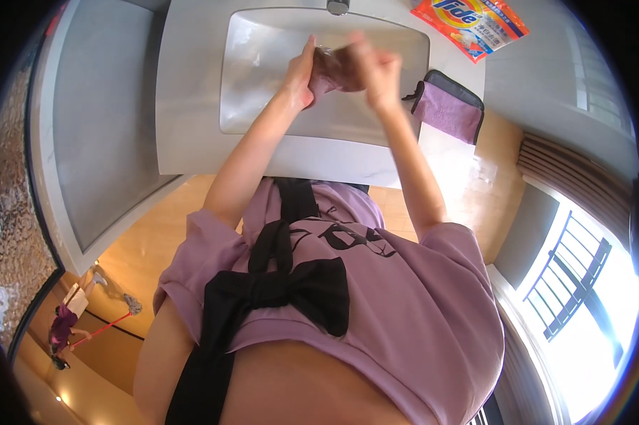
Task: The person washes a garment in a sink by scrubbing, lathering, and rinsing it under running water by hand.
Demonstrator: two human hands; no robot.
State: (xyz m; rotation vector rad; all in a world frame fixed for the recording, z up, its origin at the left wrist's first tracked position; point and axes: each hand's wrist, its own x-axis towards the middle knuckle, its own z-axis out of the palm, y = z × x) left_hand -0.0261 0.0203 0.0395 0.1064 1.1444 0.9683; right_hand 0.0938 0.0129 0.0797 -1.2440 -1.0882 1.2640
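Both my hands are raised over a rectangular sink (263, 122) set in a white counter. Between them is a wet, bunched purple-brown cloth (331, 71). My left hand (302, 74) grips the left side of this cloth, its thumb side pointing up toward the faucet. On the other side my right hand (378, 74) closes on the cloth; it is smeared by motion, so its separate fingers are hard to make out. A lower fold of the cloth hangs by my left palm. The faucet (338, 6) shows at the sink's far edge.
Right of the sink, a folded purple cloth item with black edging (448, 112) lies on the counter. An orange detergent pouch (470, 27) rests at the far right. At lower left, a person (64, 326) holds a red-handled mop (132, 304). A bright window (574, 283) is at right.
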